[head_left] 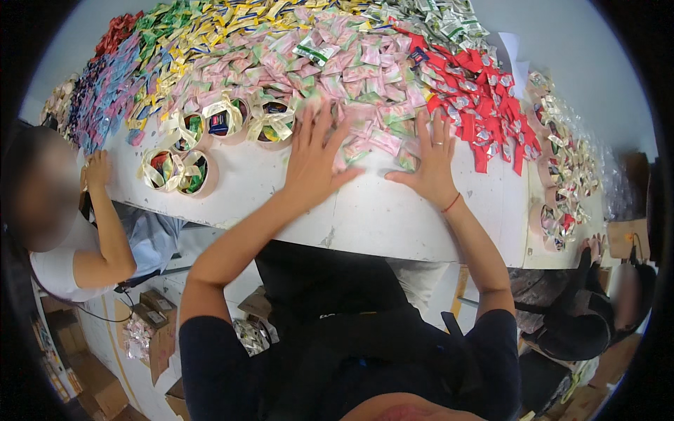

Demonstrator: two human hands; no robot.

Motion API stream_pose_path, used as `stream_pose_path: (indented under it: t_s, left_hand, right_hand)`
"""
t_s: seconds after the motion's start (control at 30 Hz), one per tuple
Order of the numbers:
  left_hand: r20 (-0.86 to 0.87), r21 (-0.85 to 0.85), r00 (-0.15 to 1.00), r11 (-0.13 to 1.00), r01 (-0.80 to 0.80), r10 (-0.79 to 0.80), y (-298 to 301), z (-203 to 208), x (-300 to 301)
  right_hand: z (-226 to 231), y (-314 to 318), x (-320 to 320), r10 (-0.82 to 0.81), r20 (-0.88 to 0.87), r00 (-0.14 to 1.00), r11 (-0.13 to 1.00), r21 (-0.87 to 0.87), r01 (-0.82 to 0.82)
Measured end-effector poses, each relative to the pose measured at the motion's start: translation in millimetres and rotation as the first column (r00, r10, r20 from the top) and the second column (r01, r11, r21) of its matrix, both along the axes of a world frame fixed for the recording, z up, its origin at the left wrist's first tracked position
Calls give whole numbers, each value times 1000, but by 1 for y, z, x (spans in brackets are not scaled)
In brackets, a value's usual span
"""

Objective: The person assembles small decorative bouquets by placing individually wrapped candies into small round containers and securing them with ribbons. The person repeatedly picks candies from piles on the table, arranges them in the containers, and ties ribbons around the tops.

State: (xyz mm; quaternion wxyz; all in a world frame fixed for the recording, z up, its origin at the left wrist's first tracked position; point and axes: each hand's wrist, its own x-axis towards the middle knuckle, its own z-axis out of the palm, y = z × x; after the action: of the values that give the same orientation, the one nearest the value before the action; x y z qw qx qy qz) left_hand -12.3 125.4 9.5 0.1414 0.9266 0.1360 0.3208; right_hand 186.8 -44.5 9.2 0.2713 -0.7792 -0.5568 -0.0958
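Note:
Both my hands reach over the white table to the near edge of a heap of pink wrapped candies (361, 67). My left hand (312, 158) is open with its fingers spread, the tips at the pink packets and slightly blurred. To its left stand several round pink boxes (228, 119) with cream ribbon bows, filled with coloured packets. My right hand (434, 168), with a ring and a red wrist cord, is also open. Its fingertips lie between the pink packets and a pile of red packets (477, 98). A green-and-white packet (314, 51) rests on top of the pink heap.
Yellow (232, 24), green, blue and purple packets spread along the table's far side. More filled boxes (554, 161) line the right end. One co-worker's hand (97, 170) is at the left edge, another's hand (595, 247) at the right. Cardboard boxes (161, 344) stand on the floor.

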Motion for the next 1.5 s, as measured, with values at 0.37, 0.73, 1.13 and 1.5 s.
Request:
stream_pose_path:
  t_s: [0.37,0.73,1.13,1.5]
  left_hand:
    - [77,133,962,954,-270,262,62,-25,92]
    - [416,-42,895,986,-160,163,32,10,-5]
    - [6,312,869,825,-471,494,76,52,-120]
    - [-168,-292,945,929,225,-282,-37,80,-102]
  right_hand:
    - [-11,102,22,-32,49,998,999,19,31]
    - [5,40,11,59,71,996,997,50,-63]
    - [25,6,-9,132,31,991,940,312,-135]
    - [57,-22,-65,654,-398,643,756,356,-549]
